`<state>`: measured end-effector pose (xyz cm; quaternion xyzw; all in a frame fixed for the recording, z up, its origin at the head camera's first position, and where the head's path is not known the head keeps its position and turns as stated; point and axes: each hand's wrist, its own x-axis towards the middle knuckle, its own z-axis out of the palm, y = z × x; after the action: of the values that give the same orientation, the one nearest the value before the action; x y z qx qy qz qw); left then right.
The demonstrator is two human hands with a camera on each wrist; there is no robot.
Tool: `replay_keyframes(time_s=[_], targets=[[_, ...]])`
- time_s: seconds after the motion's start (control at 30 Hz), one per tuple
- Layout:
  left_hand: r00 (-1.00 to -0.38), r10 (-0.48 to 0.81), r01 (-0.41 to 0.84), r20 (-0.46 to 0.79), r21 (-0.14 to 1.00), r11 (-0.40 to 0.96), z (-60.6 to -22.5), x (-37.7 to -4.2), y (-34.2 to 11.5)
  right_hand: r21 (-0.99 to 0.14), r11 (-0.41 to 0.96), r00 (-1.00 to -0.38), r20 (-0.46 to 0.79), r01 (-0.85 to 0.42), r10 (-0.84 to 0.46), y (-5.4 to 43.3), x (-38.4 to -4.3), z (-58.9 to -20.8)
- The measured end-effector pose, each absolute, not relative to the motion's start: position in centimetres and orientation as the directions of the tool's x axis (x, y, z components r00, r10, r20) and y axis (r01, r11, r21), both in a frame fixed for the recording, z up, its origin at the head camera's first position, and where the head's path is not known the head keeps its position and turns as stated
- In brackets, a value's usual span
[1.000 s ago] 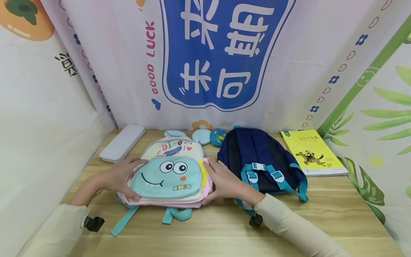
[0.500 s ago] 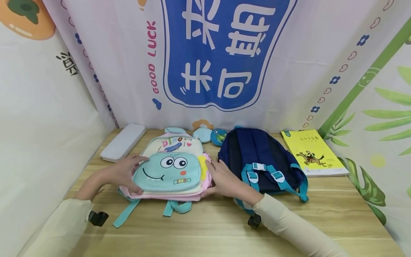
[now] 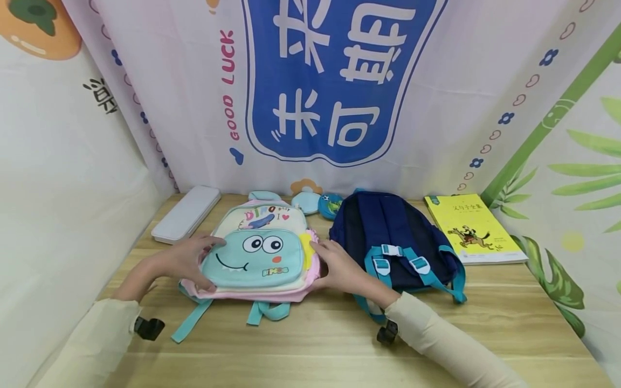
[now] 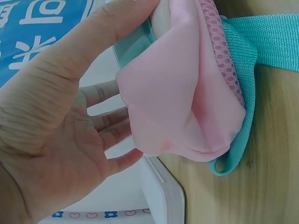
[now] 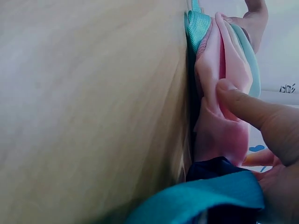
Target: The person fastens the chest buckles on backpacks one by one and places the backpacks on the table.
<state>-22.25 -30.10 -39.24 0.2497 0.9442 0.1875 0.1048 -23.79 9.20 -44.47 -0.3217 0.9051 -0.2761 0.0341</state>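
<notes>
A child's backpack (image 3: 259,272) with a mint-green smiling face on its front pocket lies on the table, its top toward the wall. My left hand (image 3: 184,262) holds its left side, fingers spread along the edge and thumb at the lower corner. On the other side, my right hand (image 3: 339,269) holds the pink edge by the yellow trim. The left wrist view shows the pink side fabric (image 4: 159,88) between thumb and fingers. In the right wrist view, the right thumb (image 5: 243,105) presses into the pink side.
A navy backpack (image 3: 383,221) with teal straps lies straps-up close beside my right hand. A yellow book (image 3: 470,229) is at the far right, a white case (image 3: 186,214) at the back left. Two round pouches, one pale blue (image 3: 306,203) and one blue (image 3: 331,206), sit against the curtain.
The dinosaur backpack has shifted slightly away toward the wall, with both hands staying on its sides. During the last half second it has hardly moved.
</notes>
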Motion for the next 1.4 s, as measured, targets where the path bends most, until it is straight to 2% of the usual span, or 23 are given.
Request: replay_keyframes(time_s=[0.57,0.73,1.0,1.23,1.4], targets=[[-0.864,0.495,0.394,-0.092,0.489,0.779,-39.6,-22.3,-30.7,-0.645,0.504,-0.791,0.280,-0.574,-0.544,9.6,-23.7,-44.4],[-0.868,0.483,0.360,-0.115,0.524,0.771,-39.5,-22.2,-30.9,-0.703,0.471,-0.813,0.271,-0.533,-0.516,9.5,-23.5,-44.1],[-0.859,0.500,0.381,-0.108,0.517,0.767,-39.5,-22.2,-31.0,-0.759,0.458,-0.852,0.238,-0.463,-0.467,9.3,-23.6,-43.7],[-0.852,0.512,0.392,-0.104,0.522,0.758,-39.6,-22.4,-31.1,-0.815,0.398,-0.853,0.208,-0.422,-0.478,9.1,-23.5,-43.2],[-0.859,0.498,0.369,-0.117,0.532,0.762,-39.4,-22.4,-30.8,-0.848,0.316,-0.839,0.241,-0.427,-0.488,9.0,-23.7,-42.9]])
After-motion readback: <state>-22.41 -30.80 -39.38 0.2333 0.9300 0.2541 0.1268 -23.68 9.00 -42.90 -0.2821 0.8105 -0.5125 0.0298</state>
